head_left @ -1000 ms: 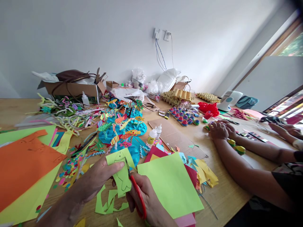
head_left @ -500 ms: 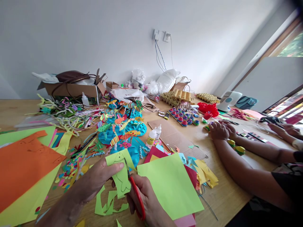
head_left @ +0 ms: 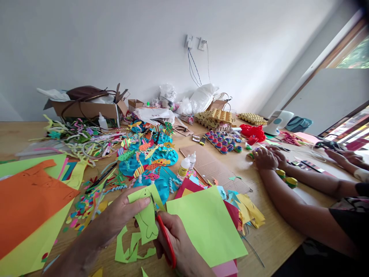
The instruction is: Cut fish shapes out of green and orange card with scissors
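Observation:
Between the thumb and fingers of my left hand (head_left: 127, 211) is a light green paper piece (head_left: 147, 221) with a fish outline drawn on it. My right hand (head_left: 175, 238) grips red-handled scissors (head_left: 167, 240), whose blades lie at the paper's right side, near the left thumb. Light green paper scraps (head_left: 133, 246) lie on the table just below the paper. To the right of the scissors rests a larger light green sheet (head_left: 206, 227), on top of dark red and pink sheets.
Blue crafts with paper fish (head_left: 150, 161) stand ahead, beside glue bottles (head_left: 184, 166). Orange paper (head_left: 29, 196) lies left and a cardboard sheet (head_left: 211, 165) right of centre. A co-worker's arms (head_left: 291, 200) reach over the table at right; another person's hands (head_left: 343, 157) are farther back.
My left hand and the paper have barely shifted. The scissor blades look slightly more closed along the paper's right side. The view has drifted a little.

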Action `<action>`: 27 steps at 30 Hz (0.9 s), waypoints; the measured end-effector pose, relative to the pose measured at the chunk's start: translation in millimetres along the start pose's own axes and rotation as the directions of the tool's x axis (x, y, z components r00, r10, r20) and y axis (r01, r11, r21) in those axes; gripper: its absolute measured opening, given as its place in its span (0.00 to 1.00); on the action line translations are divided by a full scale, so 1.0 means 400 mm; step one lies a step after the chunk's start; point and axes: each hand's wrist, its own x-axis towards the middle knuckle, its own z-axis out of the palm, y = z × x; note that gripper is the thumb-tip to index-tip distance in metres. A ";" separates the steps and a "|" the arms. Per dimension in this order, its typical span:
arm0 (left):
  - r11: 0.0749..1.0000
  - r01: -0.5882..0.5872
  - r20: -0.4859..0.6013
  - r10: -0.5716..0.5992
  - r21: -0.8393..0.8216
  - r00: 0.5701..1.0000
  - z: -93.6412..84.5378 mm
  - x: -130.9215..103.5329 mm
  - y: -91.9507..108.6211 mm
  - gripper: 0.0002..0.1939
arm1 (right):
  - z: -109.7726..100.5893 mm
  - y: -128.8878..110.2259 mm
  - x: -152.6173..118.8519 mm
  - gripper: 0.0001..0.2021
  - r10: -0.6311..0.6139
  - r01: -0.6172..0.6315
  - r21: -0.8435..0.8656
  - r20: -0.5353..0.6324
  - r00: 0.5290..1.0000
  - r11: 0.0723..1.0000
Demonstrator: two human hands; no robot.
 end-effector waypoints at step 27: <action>0.999 0.040 0.013 -0.039 -0.034 0.999 -0.007 0.004 0.005 0.19 | -0.006 0.023 0.001 0.24 -0.071 0.069 -0.121 -0.015 0.997 0.990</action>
